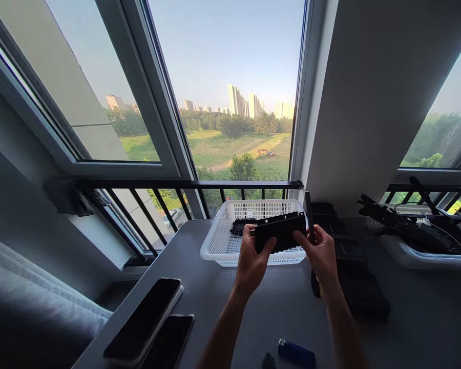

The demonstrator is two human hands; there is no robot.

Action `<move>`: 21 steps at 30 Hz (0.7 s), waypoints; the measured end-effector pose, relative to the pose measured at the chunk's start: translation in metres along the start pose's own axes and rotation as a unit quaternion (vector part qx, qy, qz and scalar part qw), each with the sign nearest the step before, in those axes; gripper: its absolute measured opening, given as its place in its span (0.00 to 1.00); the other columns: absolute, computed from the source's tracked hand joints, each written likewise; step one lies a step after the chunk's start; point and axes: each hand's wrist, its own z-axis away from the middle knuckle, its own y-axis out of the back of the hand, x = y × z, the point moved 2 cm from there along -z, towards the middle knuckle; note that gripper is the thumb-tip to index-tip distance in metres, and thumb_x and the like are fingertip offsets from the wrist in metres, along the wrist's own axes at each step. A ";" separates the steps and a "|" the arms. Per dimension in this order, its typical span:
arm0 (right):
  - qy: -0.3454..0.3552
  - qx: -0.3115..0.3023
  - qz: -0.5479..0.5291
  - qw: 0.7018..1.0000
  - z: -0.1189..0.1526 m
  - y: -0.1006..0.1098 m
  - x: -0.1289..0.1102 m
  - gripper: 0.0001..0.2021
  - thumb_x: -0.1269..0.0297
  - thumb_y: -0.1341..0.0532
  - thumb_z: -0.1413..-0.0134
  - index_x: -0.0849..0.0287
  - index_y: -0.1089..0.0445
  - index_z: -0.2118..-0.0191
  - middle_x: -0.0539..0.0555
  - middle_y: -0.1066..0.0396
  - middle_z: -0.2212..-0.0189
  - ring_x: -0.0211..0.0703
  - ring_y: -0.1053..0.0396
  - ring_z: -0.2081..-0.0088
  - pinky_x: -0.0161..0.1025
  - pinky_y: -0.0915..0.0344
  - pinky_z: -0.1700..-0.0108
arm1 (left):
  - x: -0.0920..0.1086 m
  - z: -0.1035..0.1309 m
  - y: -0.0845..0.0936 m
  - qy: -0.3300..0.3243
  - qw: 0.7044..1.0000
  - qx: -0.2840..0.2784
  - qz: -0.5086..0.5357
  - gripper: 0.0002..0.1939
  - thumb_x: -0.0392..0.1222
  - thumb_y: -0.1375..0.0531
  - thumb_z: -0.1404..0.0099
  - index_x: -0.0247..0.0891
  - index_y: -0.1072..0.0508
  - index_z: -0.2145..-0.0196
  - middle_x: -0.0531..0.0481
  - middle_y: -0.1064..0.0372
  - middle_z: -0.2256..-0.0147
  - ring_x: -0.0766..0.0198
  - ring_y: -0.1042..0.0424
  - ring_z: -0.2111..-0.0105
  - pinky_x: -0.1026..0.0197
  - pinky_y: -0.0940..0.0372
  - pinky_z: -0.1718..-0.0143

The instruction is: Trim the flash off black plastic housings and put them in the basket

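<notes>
A black rectangular plastic part (279, 231) with a notched edge is held up in front of a white basket. My left hand (251, 261) is closed around its left end, the thumb lying on its face. At the right end, my right hand (322, 253) presses its thumb on the same part. A long, thin dark tool (310, 218) stands upright in that hand too, its lower end showing beneath the palm; its kind is unclear in the shadow. Inside the white plastic basket (215, 248) lies another black part (243, 225), partly hidden behind the left hand.
Black parts are stacked (363, 287) right of my right hand. Farther right, a second white basket (411, 259) holds black pieces and cables. Two phone-like slabs (146, 320) lie at the table's left edge. A blue lighter-like object (295, 353) lies in front. A railing (249, 184) runs behind.
</notes>
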 end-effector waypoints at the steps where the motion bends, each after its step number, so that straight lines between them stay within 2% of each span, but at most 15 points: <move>1: -0.005 0.015 0.000 1.000 0.000 0.000 0.002 0.21 0.47 0.31 0.58 0.58 0.35 0.70 0.48 0.37 0.77 0.37 0.40 0.75 0.34 0.41 0.73 | 0.001 0.001 -0.001 -0.001 1.000 0.001 -0.004 0.18 0.45 0.36 0.42 0.41 0.40 0.61 0.52 0.27 0.69 0.59 0.26 0.66 0.61 0.31 0.67; 3: -0.016 0.033 0.003 0.999 -0.001 -0.001 0.004 0.22 0.48 0.30 0.60 0.57 0.36 0.67 0.46 0.38 0.77 0.36 0.41 0.76 0.33 0.42 0.74 | 0.001 0.002 -0.002 -0.007 1.000 0.019 -0.005 0.17 0.44 0.36 0.42 0.41 0.42 0.62 0.53 0.28 0.69 0.60 0.26 0.67 0.61 0.32 0.67; 6: -0.031 0.030 0.002 0.999 0.001 -0.006 0.006 0.24 0.48 0.30 0.60 0.57 0.36 0.61 0.47 0.35 0.75 0.37 0.38 0.75 0.34 0.40 0.73 | 0.001 0.004 -0.006 -0.027 0.997 0.062 -0.027 0.17 0.45 0.36 0.42 0.42 0.43 0.63 0.54 0.29 0.70 0.62 0.27 0.69 0.63 0.34 0.68; 8: -0.044 0.008 -0.012 0.999 0.002 -0.011 0.007 0.26 0.48 0.31 0.60 0.57 0.35 0.57 0.48 0.33 0.73 0.38 0.36 0.75 0.34 0.39 0.75 | -0.001 0.007 -0.008 -0.041 0.993 0.097 -0.062 0.17 0.45 0.36 0.43 0.42 0.43 0.65 0.55 0.32 0.72 0.63 0.29 0.71 0.64 0.36 0.70; 11: -0.092 -0.050 -0.069 0.992 0.005 -0.017 0.005 0.35 0.45 0.32 0.59 0.56 0.38 0.46 0.50 0.30 0.69 0.34 0.38 0.81 0.31 0.43 0.82 | -0.005 0.009 -0.012 -0.064 0.983 0.134 -0.105 0.16 0.46 0.36 0.42 0.42 0.41 0.66 0.56 0.34 0.73 0.64 0.31 0.72 0.64 0.37 0.71; 13: -0.122 -0.086 -0.110 0.983 0.007 -0.019 0.003 0.41 0.43 0.33 0.58 0.55 0.44 0.40 0.49 0.31 0.70 0.32 0.40 0.83 0.29 0.48 0.85 | -0.005 0.010 -0.016 -0.080 0.986 0.091 -0.112 0.14 0.44 0.36 0.41 0.42 0.40 0.67 0.55 0.32 0.72 0.63 0.29 0.70 0.61 0.34 0.66; 15: -0.133 -0.118 -0.130 0.975 0.008 -0.018 0.000 0.44 0.41 0.34 0.57 0.55 0.46 0.37 0.48 0.32 0.72 0.31 0.41 0.84 0.28 0.50 0.87 | -0.002 0.009 -0.019 -0.092 0.990 -0.003 -0.106 0.11 0.42 0.36 0.41 0.41 0.37 0.67 0.53 0.29 0.69 0.62 0.26 0.67 0.57 0.32 0.59; 18: -0.133 -0.159 -0.145 0.967 0.010 -0.014 -0.004 0.42 0.40 0.35 0.55 0.55 0.44 0.37 0.48 0.32 0.75 0.30 0.43 0.85 0.27 0.50 0.88 | 0.009 0.009 -0.017 -0.110 0.980 -0.121 -0.115 0.08 0.41 0.35 0.42 0.41 0.28 0.65 0.47 0.26 0.58 0.58 0.25 0.61 0.52 0.31 0.54; 21: -0.136 -0.192 -0.158 0.959 0.011 -0.009 -0.003 0.41 0.39 0.36 0.53 0.55 0.41 0.38 0.46 0.36 0.78 0.29 0.43 0.84 0.26 0.49 0.87 | 0.019 0.007 -0.007 -0.129 0.965 -0.179 -0.140 0.07 0.41 0.36 0.41 0.43 0.23 0.63 0.42 0.29 0.49 0.53 0.26 0.55 0.50 0.30 0.54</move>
